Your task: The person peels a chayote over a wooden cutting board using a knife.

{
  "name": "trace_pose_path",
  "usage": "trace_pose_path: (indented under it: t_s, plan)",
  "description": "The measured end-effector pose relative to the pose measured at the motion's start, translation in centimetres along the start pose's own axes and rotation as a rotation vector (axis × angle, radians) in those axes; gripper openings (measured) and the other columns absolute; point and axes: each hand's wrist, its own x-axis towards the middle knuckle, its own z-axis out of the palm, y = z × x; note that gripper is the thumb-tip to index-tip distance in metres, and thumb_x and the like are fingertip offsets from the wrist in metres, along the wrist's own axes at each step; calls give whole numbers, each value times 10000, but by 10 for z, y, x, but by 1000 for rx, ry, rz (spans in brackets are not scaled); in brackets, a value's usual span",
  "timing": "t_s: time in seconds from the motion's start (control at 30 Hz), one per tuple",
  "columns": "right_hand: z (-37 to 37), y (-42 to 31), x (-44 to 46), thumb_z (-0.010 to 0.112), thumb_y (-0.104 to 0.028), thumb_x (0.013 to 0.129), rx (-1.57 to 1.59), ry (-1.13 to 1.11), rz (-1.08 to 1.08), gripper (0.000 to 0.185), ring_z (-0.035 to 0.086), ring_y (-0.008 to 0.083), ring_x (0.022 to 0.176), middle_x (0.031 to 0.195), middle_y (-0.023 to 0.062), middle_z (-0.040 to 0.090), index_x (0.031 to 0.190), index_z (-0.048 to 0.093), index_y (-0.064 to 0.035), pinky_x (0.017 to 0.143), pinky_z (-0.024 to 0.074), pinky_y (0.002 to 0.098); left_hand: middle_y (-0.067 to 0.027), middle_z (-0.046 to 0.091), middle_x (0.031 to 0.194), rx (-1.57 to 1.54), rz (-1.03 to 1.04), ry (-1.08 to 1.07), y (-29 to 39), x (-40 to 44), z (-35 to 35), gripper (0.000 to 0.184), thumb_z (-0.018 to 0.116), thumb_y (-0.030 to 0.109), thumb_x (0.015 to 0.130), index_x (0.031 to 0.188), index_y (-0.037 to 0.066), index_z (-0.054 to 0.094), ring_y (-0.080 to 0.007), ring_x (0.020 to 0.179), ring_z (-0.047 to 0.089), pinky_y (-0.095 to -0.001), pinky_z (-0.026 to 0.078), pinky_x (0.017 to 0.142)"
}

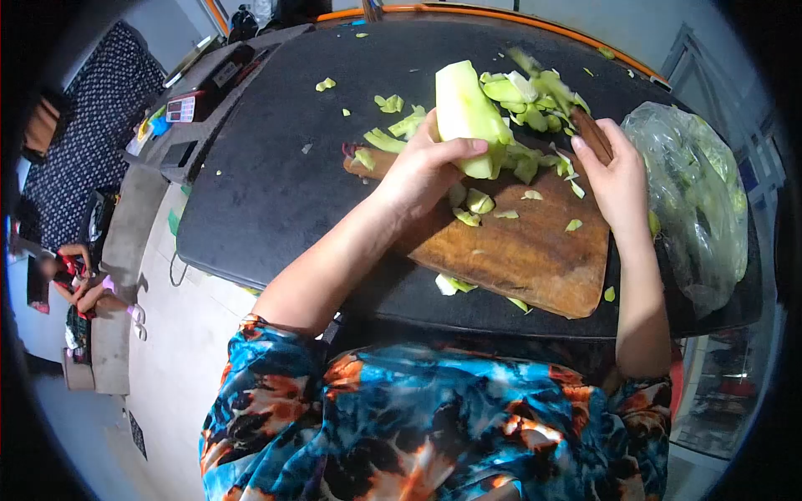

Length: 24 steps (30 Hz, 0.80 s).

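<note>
My left hand (424, 165) is wrapped round a large, peeled pale-green vegetable (464, 108), held tilted above the far part of a wooden cutting board (526, 242). In my right hand (618, 171) is a knife (591, 136), gripped by its brown wooden handle. Its blade points away to the upper left and is smeared by motion. Beyond the vegetable lies a heap of green peelings (530, 98). Smaller peel scraps (479, 201) are scattered over the board.
The board rests on a black table (276, 159) with more loose peel bits. A clear plastic bag (693, 200) with green contents stands at the right. At the far left a person (79, 280) sits, with a bench (117, 284) alongside. A calculator-like device (181, 109) lies upper left.
</note>
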Motion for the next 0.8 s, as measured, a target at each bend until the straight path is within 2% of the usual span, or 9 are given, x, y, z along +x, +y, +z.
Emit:
trace_pose_path:
  t_s: [0.07,0.17,0.23,0.37,0.4,0.5,0.63,0.67,0.8]
  plan:
    - [3,-8,1,704,-217,843,140,62,63,264,596,235,672,756,130,629,955,598,-2,632,458,328,-128,515,1217,20,7,-9,3,-1,8,680,675,31,755,1344,31,336,-263,1168,511,-409,407,1025]
    - [12,3,3,716,-269,843,129,-15,-24,306,535,223,622,751,131,614,914,589,0,604,436,313,-124,525,1207,-142,-47,12,-3,-6,11,644,657,53,778,1338,15,341,-259,1149,524,-406,420,1005]
    - [14,10,-2,720,-249,829,-36,-157,-11,292,584,249,664,780,142,620,941,609,-4,622,453,335,-125,530,1213,-177,-85,37,-15,-5,1,601,640,87,798,1327,12,365,-262,1142,528,-407,416,1002]
    - [20,7,-10,729,-275,808,-103,131,-232,309,613,299,766,836,127,647,973,629,-34,677,474,374,-120,546,1218,-216,-119,25,-13,-8,1,524,622,178,835,1297,25,427,-260,1136,530,-412,397,1013]
    - [19,3,-9,732,-287,803,-106,202,-287,317,613,305,781,844,123,651,976,632,-41,687,476,380,-114,562,1215,-221,-157,70,-15,-7,-1,491,624,257,863,1274,37,469,-253,1138,531,-414,390,1015]
    - [13,2,-14,740,-329,791,-72,88,-251,339,602,296,788,832,98,653,961,645,-52,692,472,382,-107,571,1206,-247,-150,157,-16,-8,1,506,626,317,881,1275,38,474,-250,1130,539,-409,401,997]
    - [14,-1,-18,792,-418,720,-247,24,-122,405,592,249,687,743,76,626,763,629,-50,634,467,359,-99,586,1199,-227,-143,123,-16,-10,2,499,615,351,893,1272,51,489,-249,1114,556,-421,410,981]
    - [14,-2,-18,817,-418,691,-266,40,-118,445,569,203,627,684,64,587,699,586,-38,592,461,334,-100,585,1203,-215,-144,113,-16,-10,3,505,609,359,897,1277,51,486,-250,1116,555,-423,408,985]
    - [10,-8,-18,796,-379,745,-125,47,-91,459,509,149,592,652,49,512,694,533,-6,537,415,282,-106,583,1215,-219,-117,80,-17,-10,1,525,578,400,911,1290,50,480,-251,1121,558,-430,402,1000]
